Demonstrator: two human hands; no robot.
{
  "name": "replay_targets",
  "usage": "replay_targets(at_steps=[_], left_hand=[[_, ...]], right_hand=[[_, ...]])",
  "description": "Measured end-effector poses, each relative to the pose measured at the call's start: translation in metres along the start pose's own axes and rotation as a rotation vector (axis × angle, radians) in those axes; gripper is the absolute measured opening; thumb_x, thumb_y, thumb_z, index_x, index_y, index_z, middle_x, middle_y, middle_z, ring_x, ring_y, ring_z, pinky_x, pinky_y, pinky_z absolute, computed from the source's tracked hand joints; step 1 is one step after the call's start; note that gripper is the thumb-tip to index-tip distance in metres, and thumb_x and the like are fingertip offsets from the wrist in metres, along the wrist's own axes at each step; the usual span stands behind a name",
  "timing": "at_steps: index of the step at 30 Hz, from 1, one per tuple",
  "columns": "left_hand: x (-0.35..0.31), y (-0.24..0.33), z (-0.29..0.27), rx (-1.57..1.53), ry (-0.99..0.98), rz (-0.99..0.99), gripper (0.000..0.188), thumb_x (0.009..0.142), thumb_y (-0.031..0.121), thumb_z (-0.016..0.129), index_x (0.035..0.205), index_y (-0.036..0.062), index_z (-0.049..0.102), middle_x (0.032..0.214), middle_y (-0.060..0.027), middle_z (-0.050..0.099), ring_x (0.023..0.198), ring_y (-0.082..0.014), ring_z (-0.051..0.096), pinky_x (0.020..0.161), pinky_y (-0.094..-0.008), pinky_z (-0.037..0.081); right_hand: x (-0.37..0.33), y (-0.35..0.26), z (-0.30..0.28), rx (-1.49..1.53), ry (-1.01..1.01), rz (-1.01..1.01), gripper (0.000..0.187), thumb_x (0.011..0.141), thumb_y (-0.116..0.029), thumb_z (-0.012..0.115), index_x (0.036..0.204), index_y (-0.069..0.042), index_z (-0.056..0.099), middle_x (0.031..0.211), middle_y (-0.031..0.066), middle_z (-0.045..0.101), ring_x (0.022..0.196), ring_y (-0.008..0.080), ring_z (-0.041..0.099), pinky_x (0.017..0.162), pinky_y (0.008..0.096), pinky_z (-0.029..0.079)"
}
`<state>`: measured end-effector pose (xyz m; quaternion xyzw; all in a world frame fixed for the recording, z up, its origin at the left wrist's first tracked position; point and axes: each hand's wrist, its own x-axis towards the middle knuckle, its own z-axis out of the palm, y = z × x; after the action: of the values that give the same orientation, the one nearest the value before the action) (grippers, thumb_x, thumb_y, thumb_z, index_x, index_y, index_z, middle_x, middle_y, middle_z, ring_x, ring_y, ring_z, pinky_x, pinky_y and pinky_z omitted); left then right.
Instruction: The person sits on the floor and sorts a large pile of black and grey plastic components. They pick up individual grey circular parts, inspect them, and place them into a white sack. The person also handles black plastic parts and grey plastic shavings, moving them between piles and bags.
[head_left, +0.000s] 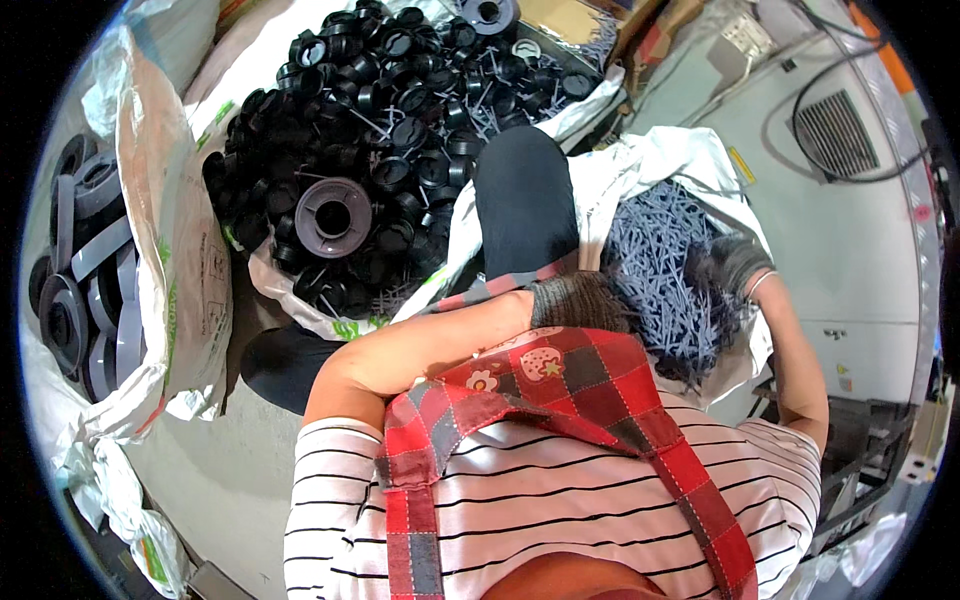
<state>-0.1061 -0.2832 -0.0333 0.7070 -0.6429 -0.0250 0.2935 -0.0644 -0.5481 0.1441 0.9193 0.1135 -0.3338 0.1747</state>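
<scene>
Both of my hands wear dark knitted gloves and are at a white woven sack point(640, 155) full of thin grey-blue plastic sticks point(660, 270). My left hand point(580, 302) lies across my lap against the sack's near left side, its fingers mostly out of sight. On the sack's right side, my right hand point(728, 266) reaches down onto the sticks; motion smears its fingers, so whether they hold any cannot be made out. My black-clad knee point(525, 195) stands just left of the sack, and a red checked apron point(560, 370) covers my lap.
A large pile of black round plastic caps point(400, 130) mixed with sticks fills a white sack at front left. A grey-purple spool point(333, 217) lies on it. Far left, another sack point(175, 240) holds dark rings and grey strips point(100, 245). A pale machine cabinet point(860, 270) stands right.
</scene>
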Motion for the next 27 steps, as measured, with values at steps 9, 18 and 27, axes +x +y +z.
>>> replay_targets(at_steps=[9,18,27], left_hand=[[-0.057,0.023,-0.121,0.110,0.611,-0.576,0.029,0.082,0.018,0.054,0.108,0.0048,0.058,0.103,-0.0139,0.060,0.090,-0.0300,0.058,0.077,-0.0392,0.046],[-0.142,-0.063,-0.031,0.159,0.579,-0.863,0.064,0.074,0.033,0.064,0.124,-0.0002,0.044,0.119,-0.0235,0.051,0.107,-0.0398,0.049,0.094,-0.0434,0.037],[-0.084,-0.094,-0.023,0.105,0.352,-0.875,0.067,0.071,0.033,0.066,0.125,0.0004,0.043,0.121,-0.0229,0.049,0.109,-0.0390,0.047,0.095,-0.0430,0.036]], right_hand=[[0.152,-0.036,-0.101,0.585,0.677,-0.269,0.037,0.080,-0.034,0.058,0.100,-0.003,0.058,0.091,0.0140,0.061,0.085,0.0217,0.058,0.080,0.0347,0.046],[0.215,-0.147,-0.114,0.497,0.721,-0.585,0.044,0.090,-0.033,0.042,0.121,-0.002,0.046,0.111,0.0195,0.055,0.099,0.0320,0.056,0.082,0.0420,0.046],[0.128,-0.152,-0.033,0.678,1.156,-0.075,0.033,0.086,-0.031,0.044,0.101,-0.004,0.054,0.088,0.0177,0.056,0.079,0.0355,0.057,0.071,0.0443,0.045]])
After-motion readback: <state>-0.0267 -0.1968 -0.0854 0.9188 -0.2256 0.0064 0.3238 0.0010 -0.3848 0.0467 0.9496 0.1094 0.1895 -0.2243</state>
